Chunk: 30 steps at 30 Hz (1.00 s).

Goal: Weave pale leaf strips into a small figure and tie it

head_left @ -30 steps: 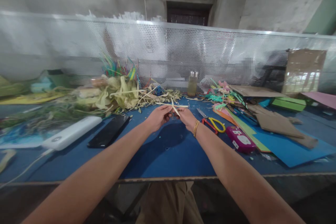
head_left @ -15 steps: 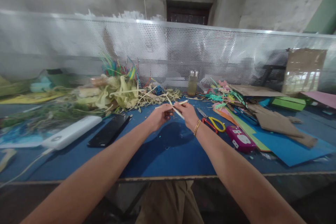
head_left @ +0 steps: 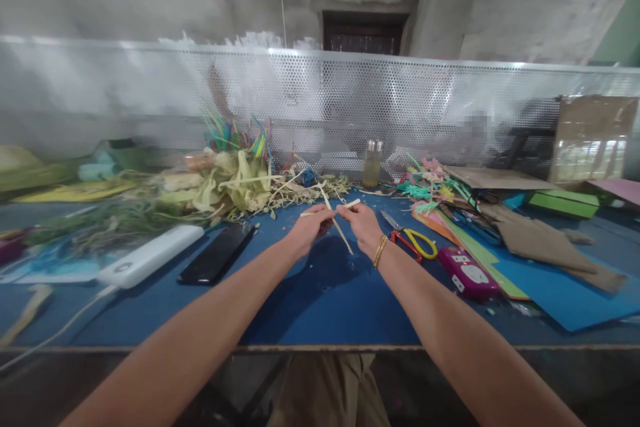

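Between my fingertips, above the blue table, are crossed pale strips (head_left: 343, 236) that look like corn husk. One slants from upper left to lower right; another pokes out past each hand. My left hand (head_left: 310, 228) pinches them near the crossing from the left. From the right, my right hand (head_left: 362, 224), with a gold bracelet at the wrist, pinches close beside it. The fingertips partly hide the crossing. Behind the hands lies a heap of pale husks and strips (head_left: 235, 183). Scissors (head_left: 419, 244) with yellow and red handles rest just right of my right hand.
A black phone (head_left: 217, 255) and a white power bank (head_left: 150, 257) with a cable lie left. At right are a purple box (head_left: 467, 272), blue paper (head_left: 565, 293) and brown cardboard (head_left: 540, 240). A bottle (head_left: 372, 165) stands before the perforated metal screen (head_left: 430, 103).
The long slanting strip now reaches lower below the fingers, and both hands have turned slightly, fingertips nearly together. The whole view has shifted a little with the head.
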Tool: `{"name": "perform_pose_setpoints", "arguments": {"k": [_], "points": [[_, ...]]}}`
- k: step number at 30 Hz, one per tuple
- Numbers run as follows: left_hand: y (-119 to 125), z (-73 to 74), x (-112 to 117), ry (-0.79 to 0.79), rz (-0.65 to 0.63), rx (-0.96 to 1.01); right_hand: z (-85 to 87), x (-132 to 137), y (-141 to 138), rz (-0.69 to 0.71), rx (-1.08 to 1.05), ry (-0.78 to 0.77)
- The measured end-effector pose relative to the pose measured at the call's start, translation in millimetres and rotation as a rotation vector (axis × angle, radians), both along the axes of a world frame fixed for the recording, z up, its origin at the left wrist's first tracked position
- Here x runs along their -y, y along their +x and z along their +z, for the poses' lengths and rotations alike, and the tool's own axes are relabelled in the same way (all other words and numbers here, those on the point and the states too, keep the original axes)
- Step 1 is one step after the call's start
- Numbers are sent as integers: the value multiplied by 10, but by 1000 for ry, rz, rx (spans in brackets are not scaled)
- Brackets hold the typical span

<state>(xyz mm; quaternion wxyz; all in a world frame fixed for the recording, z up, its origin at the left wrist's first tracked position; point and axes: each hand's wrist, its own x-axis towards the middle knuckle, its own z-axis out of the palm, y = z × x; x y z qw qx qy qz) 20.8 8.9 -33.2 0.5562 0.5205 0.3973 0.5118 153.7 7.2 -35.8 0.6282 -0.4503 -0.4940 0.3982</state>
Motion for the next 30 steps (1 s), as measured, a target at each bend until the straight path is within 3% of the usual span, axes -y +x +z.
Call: {"name": "perform_pose_setpoints", "arguments": {"k": [11,19,25,30], "points": [[9,10,21,18,-16,13,-9,-43,32,17,-40,20],[-13,100,56,51,-104,216,32,-82,94,-13,-250,-46],[2,37,0,131,44,186,85,-60,128,-32,-291,-57],[-9,45,-20,159,47,241,134,-51,159,-83,-327,-56]]}}
